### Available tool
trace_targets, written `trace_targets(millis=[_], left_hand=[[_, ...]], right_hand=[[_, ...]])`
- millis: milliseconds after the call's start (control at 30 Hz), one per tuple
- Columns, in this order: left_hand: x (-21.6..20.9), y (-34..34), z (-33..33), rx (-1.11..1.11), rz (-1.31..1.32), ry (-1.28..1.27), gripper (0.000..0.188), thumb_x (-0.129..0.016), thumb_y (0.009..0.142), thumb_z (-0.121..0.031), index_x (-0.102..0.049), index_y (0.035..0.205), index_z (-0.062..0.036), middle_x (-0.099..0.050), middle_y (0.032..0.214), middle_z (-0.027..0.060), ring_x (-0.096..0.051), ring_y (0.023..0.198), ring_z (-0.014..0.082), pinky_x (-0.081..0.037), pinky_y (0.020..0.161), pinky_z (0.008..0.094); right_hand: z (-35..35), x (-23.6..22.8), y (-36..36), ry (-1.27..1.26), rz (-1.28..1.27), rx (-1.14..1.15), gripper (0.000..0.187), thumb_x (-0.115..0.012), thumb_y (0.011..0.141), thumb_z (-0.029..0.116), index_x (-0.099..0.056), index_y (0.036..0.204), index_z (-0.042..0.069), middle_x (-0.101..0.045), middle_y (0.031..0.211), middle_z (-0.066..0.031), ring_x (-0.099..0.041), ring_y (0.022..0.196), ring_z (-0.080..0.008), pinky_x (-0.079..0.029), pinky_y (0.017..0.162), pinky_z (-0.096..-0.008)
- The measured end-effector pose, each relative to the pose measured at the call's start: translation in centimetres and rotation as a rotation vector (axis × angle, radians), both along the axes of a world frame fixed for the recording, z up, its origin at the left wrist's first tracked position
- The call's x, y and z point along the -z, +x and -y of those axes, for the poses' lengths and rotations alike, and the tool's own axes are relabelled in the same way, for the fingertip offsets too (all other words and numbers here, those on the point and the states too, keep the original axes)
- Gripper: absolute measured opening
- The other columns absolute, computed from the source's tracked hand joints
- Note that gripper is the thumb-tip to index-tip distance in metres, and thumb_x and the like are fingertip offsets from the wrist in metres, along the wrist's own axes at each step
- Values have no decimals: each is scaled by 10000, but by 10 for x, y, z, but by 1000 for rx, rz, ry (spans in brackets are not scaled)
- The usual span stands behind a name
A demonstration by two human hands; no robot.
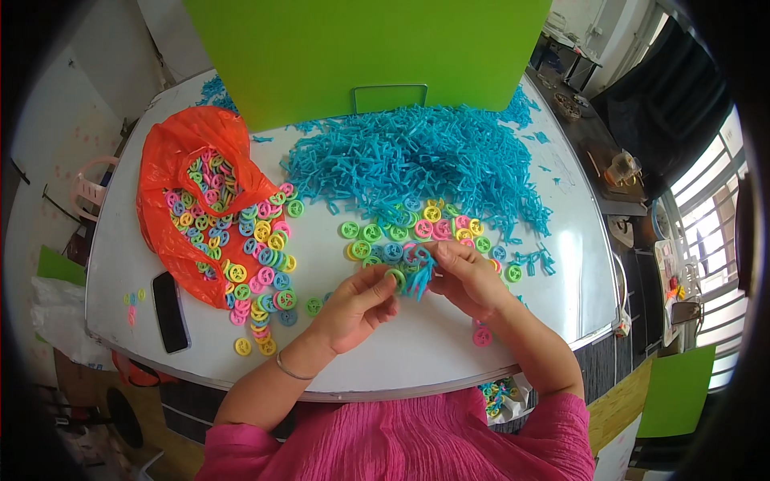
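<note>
Both my hands meet over the middle of the white table. My left hand (355,310) pinches a small green plastic wheel (396,277) between thumb and fingertips. A bunch of blue forked plastic pieces (419,280) hangs from the fingers of my right hand (469,276), which are closed around it. The wheel and the blue pieces are close together; whether they are joined I cannot tell. Just beyond my hands lies a patch of loose coloured wheels (371,232), in green, yellow, pink and blue. Behind them rises a large heap of blue plastic pieces (417,156).
An opened red plastic bag (164,144) spills many coloured wheels (263,232) at the left. A black phone (171,313) lies near the left edge. A bright green board (361,48) with a wire handle stands at the back. A few pink wheels (482,336) lie by my right forearm.
</note>
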State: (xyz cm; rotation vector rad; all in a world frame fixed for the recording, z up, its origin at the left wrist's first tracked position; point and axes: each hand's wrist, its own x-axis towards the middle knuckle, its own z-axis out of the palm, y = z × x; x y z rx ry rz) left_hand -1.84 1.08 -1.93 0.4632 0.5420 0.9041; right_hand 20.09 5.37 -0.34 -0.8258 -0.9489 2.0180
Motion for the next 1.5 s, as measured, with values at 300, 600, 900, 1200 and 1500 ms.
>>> trace_targets(millis=[300,600,900,1200,1500], left_hand=[[-11,1,-1,-2,-275,123,232,-558,988,-210,-573,1166,-63,-622,951,14,-593,804,120,-496,716,257],[-10,4,0,65,-365,254,241,-525,1003,-194,-555,1154,-8,-618,953,38,-593,803,119,-503,726,268],[-18,3,-1,193,-515,344,205,-525,1007,-214,-554,1090,-29,-599,883,19,-578,755,97,-491,694,255],[-21,1,1,110,-489,410,149,-535,1002,-201,-540,1049,-60,-536,782,-22,-515,669,70,-441,627,229],[-22,8,8,91,-821,734,142,-495,1014,-176,-468,1088,-58,-483,752,-24,-452,636,48,-397,570,218]], right_hand=[[3,-23,6,270,161,-41,223,-644,933,164,-638,1131,63,-625,912,-5,-616,795,-106,-502,636,-239],[3,-10,10,50,84,-243,169,-672,888,63,-662,1047,5,-677,981,-50,-641,831,-126,-519,701,-252],[6,1,3,-14,-69,-159,98,-658,885,16,-653,981,31,-669,956,-38,-625,889,-125,-488,786,-255],[4,4,1,91,32,-117,95,-678,880,49,-644,968,55,-657,906,-5,-628,849,-105,-518,761,-271],[10,2,-4,27,60,-89,118,-669,893,51,-621,1000,46,-642,943,-12,-624,851,-109,-520,740,-268]])
